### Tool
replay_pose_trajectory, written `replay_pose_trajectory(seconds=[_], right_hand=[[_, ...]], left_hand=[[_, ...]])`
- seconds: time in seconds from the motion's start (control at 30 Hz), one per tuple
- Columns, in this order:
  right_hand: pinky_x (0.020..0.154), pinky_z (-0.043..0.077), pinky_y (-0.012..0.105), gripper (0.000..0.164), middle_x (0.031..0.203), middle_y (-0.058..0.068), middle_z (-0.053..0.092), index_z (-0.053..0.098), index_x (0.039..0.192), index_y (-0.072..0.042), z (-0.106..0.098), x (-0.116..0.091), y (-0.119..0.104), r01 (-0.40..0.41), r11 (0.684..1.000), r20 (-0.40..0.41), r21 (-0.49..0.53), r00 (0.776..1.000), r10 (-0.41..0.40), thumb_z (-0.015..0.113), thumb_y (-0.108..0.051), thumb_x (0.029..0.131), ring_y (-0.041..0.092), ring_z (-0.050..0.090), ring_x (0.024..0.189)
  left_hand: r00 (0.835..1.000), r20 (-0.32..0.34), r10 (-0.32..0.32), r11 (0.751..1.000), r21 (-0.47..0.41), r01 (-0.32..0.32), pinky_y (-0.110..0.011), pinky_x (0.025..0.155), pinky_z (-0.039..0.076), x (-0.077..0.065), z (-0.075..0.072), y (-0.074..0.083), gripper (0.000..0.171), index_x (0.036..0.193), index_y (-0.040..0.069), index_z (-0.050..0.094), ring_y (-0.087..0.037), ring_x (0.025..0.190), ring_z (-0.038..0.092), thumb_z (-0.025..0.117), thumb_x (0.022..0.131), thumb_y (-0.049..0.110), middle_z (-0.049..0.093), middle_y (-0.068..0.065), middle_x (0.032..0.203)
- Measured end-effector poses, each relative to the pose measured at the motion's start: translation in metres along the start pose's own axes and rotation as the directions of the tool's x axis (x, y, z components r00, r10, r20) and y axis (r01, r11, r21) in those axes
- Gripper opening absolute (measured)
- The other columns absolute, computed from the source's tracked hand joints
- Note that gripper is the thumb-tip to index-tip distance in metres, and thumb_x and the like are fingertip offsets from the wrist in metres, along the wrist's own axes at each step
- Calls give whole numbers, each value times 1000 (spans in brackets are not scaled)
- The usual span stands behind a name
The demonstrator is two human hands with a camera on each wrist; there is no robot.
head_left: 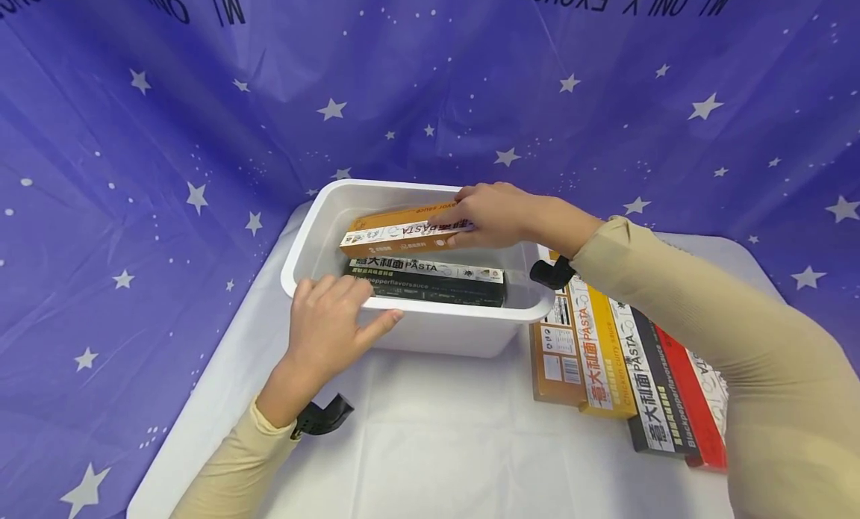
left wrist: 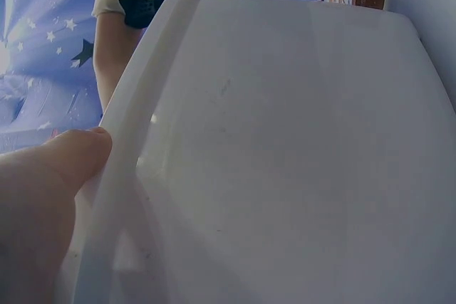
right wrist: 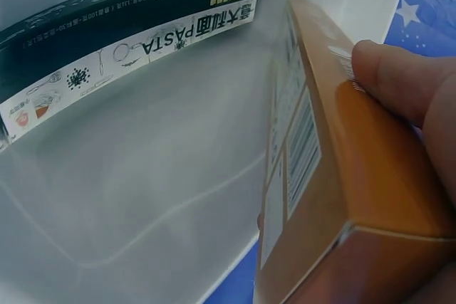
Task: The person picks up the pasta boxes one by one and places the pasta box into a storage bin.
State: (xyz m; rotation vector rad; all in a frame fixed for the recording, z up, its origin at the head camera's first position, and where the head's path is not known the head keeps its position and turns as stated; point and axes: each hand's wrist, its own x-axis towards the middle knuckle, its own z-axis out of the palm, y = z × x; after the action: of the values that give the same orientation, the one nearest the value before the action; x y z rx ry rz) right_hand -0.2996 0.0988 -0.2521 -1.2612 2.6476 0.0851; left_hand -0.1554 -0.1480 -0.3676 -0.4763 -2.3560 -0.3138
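A white plastic bin [head_left: 457, 310] stands on the table. My left hand [head_left: 329, 321] grips its near rim at the left, fingers over the edge and the thumb [left wrist: 85, 149] on the outer side. With my right hand [head_left: 497, 213] I hold an orange pasta box [head_left: 390, 237] by its right part, inside the bin and slightly tilted. In the right wrist view the thumb [right wrist: 395, 80] lies on the orange box's broad side. A black pepper pasta box [head_left: 430, 284] lies along the bin's near wall, apart from the orange one. The left fingertips are hidden behind the rim.
Right of the bin, several pasta boxes lie side by side: a brown-orange one [head_left: 558, 366], a yellow one [head_left: 611, 358], a black one [head_left: 648, 407] and a red one [head_left: 699, 429], partly under my right arm. A purple starry cloth [head_left: 430, 78] hangs behind the white-covered table [head_left: 430, 437].
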Motion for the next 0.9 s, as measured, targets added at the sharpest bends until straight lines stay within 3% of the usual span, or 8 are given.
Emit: replay_pose_trajectory(seconds=[0.17,0.33,0.53,0.9], right_hand=[[90,52,51,50,136,14,62,52,148,-35,6,11,-4,-24,1000,34,4,999,24,63,-41,100,28,64,112],[83,50,42,50,119,6,65,52,147,-38,12,18,-9,-50,999,72,1,996,50,64,-43,99,20,58,92],[86,50,41,49,116,6,66,54,147,-35,19,22,-9,-28,1000,94,-13,995,29,64,-41,99,19,58,93],[93,51,43,52,129,10,66,54,148,-30,24,25,-4,-34,999,120,28,992,31,68,-35,98,22,59,104]], left_hand=[[1000,8,-3,1000,5,3,-44,63,33,-2,-1,0,88,82,8,63,-31,64,55,17,96,81,67,-8,76],[1000,2,2,1000,8,-2,-43,62,33,-3,-1,1,86,82,8,63,-31,63,53,18,97,80,66,-7,75],[1000,-10,4,1000,3,-4,-43,61,32,-3,1,2,85,81,9,62,-30,61,50,19,97,80,62,-5,71],[1000,-18,8,1000,14,-8,-43,60,31,-1,0,2,86,81,8,62,-29,60,50,18,97,80,61,-5,70]])
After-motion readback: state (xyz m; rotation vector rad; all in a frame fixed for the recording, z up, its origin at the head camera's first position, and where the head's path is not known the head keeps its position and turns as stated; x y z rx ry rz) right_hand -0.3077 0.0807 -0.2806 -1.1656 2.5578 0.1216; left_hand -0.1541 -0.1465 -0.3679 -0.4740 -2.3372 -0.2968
